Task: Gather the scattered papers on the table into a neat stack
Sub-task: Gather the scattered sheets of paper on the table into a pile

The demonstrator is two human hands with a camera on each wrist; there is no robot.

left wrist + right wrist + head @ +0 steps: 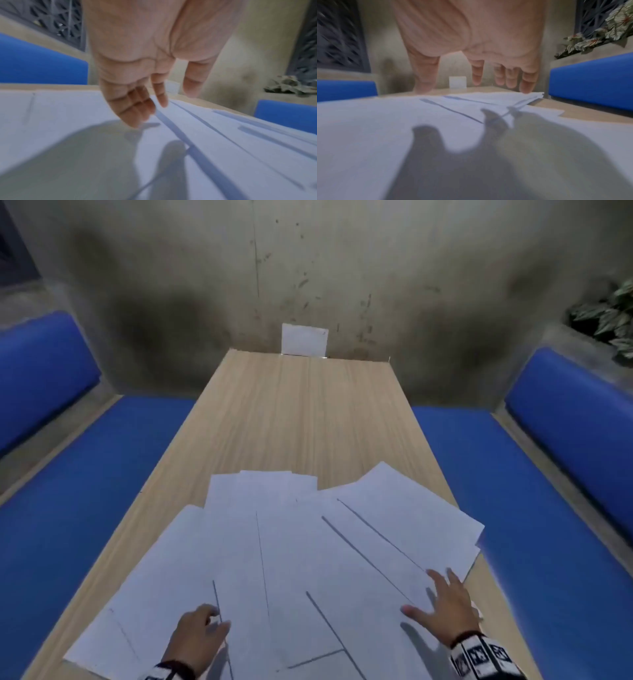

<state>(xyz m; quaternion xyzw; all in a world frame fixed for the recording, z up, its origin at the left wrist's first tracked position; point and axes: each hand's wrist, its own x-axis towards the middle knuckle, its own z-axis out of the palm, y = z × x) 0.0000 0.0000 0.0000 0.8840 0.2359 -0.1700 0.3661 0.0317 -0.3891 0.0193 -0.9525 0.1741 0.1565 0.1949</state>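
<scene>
Papers (308, 559) lie fanned across the lower half of the frame on the tabletop (308, 412), so with your left hand (197, 635) loosely curled and right hand (445, 601) spread flat, holding nothing, sweep both inward evenly, squaring the edges.
</scene>
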